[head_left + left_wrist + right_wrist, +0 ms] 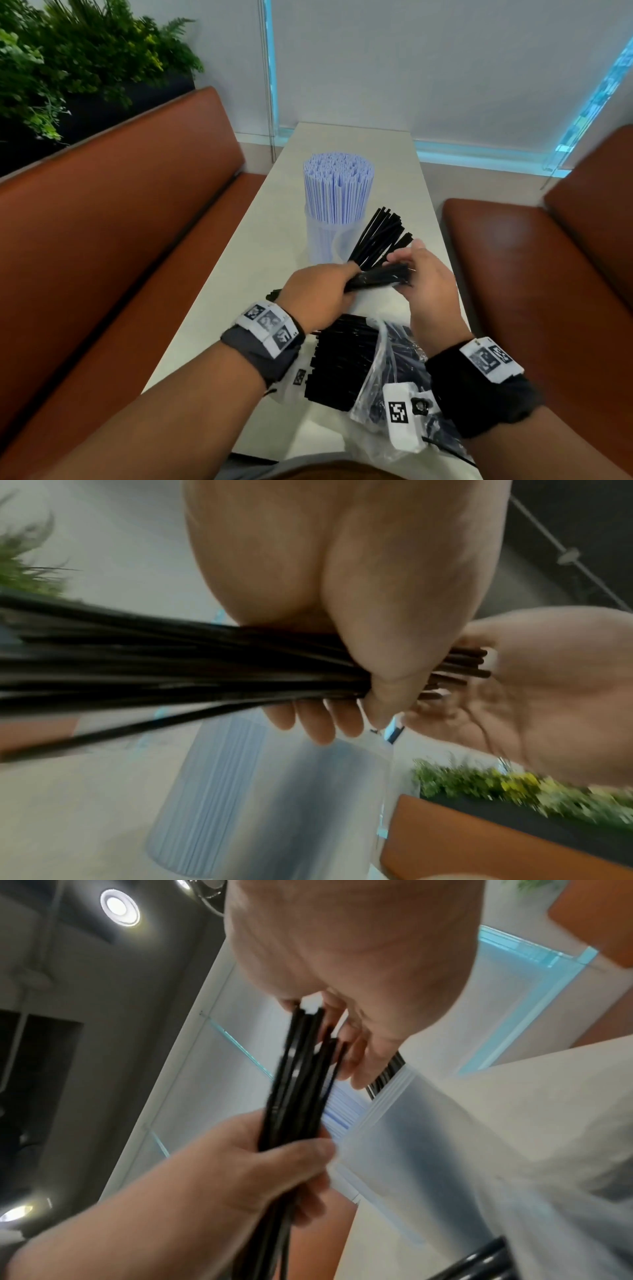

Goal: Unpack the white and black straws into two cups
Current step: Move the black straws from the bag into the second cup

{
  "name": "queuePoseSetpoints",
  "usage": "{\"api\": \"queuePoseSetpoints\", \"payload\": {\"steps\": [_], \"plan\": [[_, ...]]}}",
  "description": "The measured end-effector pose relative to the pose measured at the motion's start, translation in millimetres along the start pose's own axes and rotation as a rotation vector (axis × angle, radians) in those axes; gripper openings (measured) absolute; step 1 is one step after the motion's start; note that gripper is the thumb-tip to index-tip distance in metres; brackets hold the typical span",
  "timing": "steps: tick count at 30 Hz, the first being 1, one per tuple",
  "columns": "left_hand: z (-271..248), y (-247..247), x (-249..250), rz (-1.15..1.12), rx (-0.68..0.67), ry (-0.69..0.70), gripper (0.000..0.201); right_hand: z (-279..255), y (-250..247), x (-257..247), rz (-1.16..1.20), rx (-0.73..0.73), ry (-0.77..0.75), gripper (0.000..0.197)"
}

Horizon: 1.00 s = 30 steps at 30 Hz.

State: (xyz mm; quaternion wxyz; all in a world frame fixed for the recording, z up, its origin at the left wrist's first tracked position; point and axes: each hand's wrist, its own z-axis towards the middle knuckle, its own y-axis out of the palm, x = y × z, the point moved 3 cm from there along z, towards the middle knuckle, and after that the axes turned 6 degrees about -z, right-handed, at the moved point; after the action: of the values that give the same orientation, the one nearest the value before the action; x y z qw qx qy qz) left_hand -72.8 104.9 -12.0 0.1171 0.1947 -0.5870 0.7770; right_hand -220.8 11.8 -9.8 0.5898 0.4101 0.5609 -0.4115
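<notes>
My left hand [318,291] grips a bundle of black straws [380,277] above the table, holding it nearly level. My right hand [424,274] has its palm against the bundle's right ends, fingers relaxed; the left wrist view shows the straw ends [462,666] touching that open palm [548,691]. Behind stands a translucent cup [317,240] packed with upright white straws [337,185]. Right beside it, a second clear cup [342,240] holds leaning black straws [380,233]. A clear plastic bag [376,346] with many black straws [342,359] lies near me.
The narrow pale table [342,144] runs away from me between two brown benches, one on the left [137,205] and one on the right [513,274]. Green plants [68,61] stand behind the left bench. A window with a blind closes the far end.
</notes>
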Motion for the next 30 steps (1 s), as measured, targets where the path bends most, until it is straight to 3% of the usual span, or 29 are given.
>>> {"api": "queuePoseSetpoints", "payload": {"steps": [3,6,9,15,20,23,25,27,29,30], "plan": [[9,-28,-3,-0.633,0.167,-0.121,0.012,-1,-1,7,0.115,-0.023,0.169,0.045],[19,-56,18,-1.338,0.439,-0.064,0.017,-4,5,13,0.205,-0.069,0.383,0.054],[31,-72,29,-1.673,0.582,-0.017,0.018,-6,9,8,0.375,-0.114,0.528,0.062],[40,-50,51,-1.712,0.496,-0.112,0.022,-8,21,-10,0.472,-0.29,0.518,0.071],[45,-50,47,-1.732,0.496,-0.104,0.02,-5,19,-15,0.425,-0.325,0.474,0.068],[44,-46,43,-1.701,0.467,-0.152,0.013,-9,23,-16,0.243,-0.375,0.365,0.053],[44,-45,37,-1.706,0.493,-0.182,0.013,-6,19,-20,0.045,-0.333,0.105,0.029],[44,-41,36,-1.695,0.494,-0.206,0.014,-8,24,-23,-0.275,-0.472,-0.127,0.034],[43,-36,39,-1.67,0.477,-0.226,0.015,-12,32,-20,-0.529,-0.558,-0.189,0.028],[44,-35,39,-1.663,0.473,-0.229,0.014,-10,34,-18,-0.587,-0.524,-0.198,0.031]]}}
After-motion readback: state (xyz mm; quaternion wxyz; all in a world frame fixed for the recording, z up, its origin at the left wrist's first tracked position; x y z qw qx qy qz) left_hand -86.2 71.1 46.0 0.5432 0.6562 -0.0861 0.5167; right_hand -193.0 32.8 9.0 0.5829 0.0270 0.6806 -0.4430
